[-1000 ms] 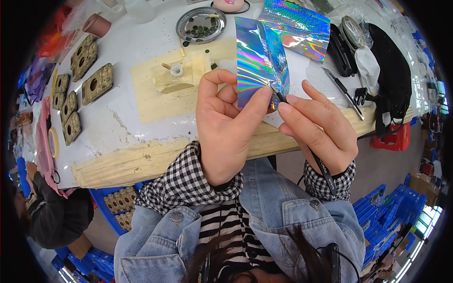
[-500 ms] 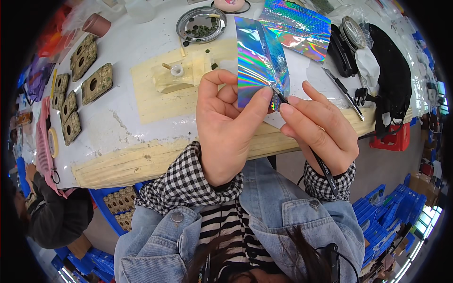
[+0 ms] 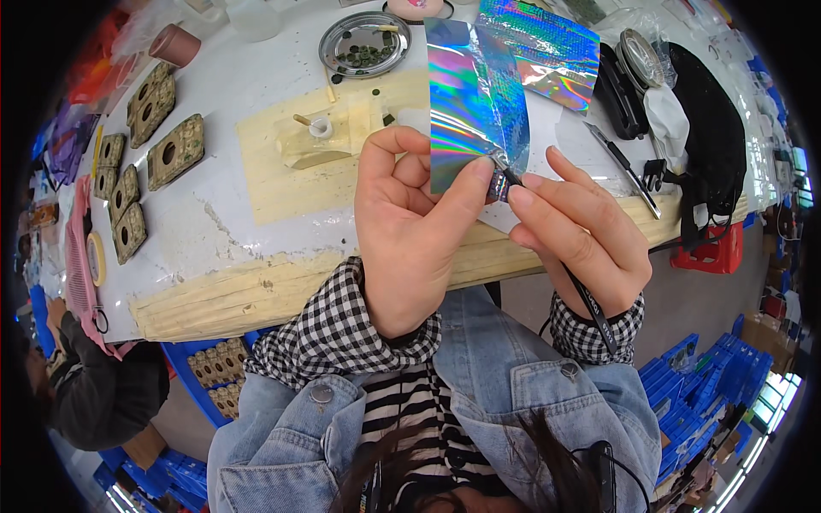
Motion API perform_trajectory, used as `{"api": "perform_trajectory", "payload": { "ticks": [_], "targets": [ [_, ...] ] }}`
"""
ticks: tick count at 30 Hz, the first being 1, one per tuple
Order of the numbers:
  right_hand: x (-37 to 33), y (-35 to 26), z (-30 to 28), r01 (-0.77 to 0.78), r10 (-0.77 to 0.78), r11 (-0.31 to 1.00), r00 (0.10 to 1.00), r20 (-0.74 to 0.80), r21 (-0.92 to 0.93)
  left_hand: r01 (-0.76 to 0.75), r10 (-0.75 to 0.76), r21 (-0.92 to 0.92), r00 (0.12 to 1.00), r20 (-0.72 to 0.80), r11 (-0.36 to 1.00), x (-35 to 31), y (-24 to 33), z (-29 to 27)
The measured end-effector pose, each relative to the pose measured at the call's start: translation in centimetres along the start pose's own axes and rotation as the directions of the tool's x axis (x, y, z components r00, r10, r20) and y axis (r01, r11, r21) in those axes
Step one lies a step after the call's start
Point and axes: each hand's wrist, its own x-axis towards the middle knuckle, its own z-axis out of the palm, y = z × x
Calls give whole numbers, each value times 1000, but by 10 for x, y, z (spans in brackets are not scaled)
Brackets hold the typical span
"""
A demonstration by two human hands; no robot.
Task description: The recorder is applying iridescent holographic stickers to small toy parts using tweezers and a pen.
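My left hand [image 3: 412, 235] is closed on an iridescent holographic sheet [image 3: 462, 107], held up over the table's front edge with the thumb pressed on its lower part. In my right hand [image 3: 590, 235] is a pair of slim black tweezers [image 3: 588, 301], gripped between thumb and fingers, the rear end sticking out below the palm. The tweezers' tip meets the sheet's lower right corner, right beside my left thumb. Whether the tip pinches anything there is too small to tell. A second holographic sheet [image 3: 560, 60] lies on the table behind the held one.
A round metal dish [image 3: 363, 70] holds small dark pieces. Several camouflage-patterned blocks [image 3: 177, 152] with round holes stand at left. A small white cup [image 3: 321, 128] sits on yellowish paper. To the right lie a craft knife [image 3: 624, 167] and a black case [image 3: 622, 94]. Someone else's arm shows far left.
The held sheet has tilted a little, so its reflections shift and its top edge sits slightly higher. Both hands stay almost in place, with the tweezers still at the corner.
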Motion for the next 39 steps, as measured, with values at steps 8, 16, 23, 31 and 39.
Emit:
{"api": "perform_trajectory", "payload": {
  "ticks": [8, 16, 23, 31, 39],
  "targets": [
    [0, 0, -1, -2, 3, 1000, 1000, 9, -13, 19, -19, 9, 1000, -15, 1000, 0, 0, 0],
    [-1, 2, -1, 22, -22, 1000, 1000, 19, -8, 17, -17, -5, 1000, -7, 1000, 0, 0, 0],
    [0, 1, -1, 0, 0, 1000, 1000, 7, 11, 16, -16, -7, 1000, -4, 1000, 0, 1, 0],
    [-1, 2, -1, -27, 27, 998, 1000, 6, 58, 34, -34, -11, 999, 14, 999, 0, 0, -3],
    [1, -3, -4, -101, 101, 987, 995, 5, 127, 37, -37, -4, 999, 11, 999, 0, 1, 0]
  ]
}}
